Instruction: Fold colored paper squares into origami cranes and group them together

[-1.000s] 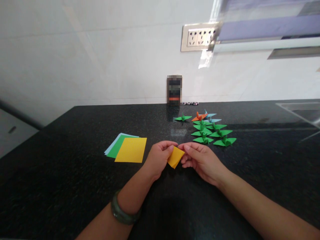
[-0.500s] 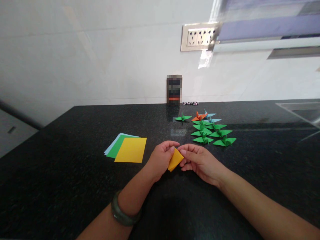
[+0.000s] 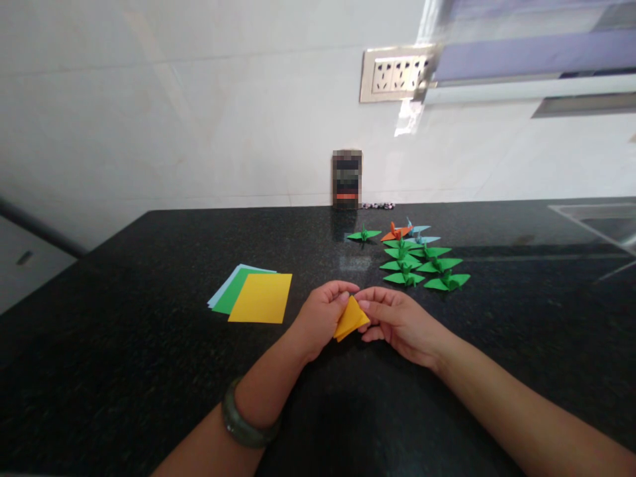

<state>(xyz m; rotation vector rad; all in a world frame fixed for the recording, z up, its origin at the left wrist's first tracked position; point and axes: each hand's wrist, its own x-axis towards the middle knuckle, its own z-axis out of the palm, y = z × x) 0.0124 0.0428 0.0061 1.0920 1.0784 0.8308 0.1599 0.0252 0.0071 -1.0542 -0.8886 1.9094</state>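
Observation:
A small piece of folded yellow origami paper (image 3: 349, 320) is between my two hands, just above the dark countertop. My left hand (image 3: 322, 319) pinches its left side, thumb on top. At its upper right edge, my right hand (image 3: 390, 320) grips a flap between thumb and index finger, with the other fingers curled beneath. The undersides of the folds are hidden. To the left lie flat square sheets: a yellow sheet (image 3: 261, 299) on top of a green sheet (image 3: 230, 298) and pale blue ones. Beyond my right hand stand several green paper cranes (image 3: 405, 277).
An orange crane (image 3: 396, 233) and pale blue cranes (image 3: 421, 239) stand behind the green ones. A phone-like upright object (image 3: 347, 179), blurred out, leans on the wall beside a beaded strap (image 3: 378, 206). A wall socket panel (image 3: 395, 74) is above the black countertop (image 3: 124, 318).
A flap on the right side of the yellow paper has swung outward to the right, making a wider, more triangular shape. Both hands stay nearly in place.

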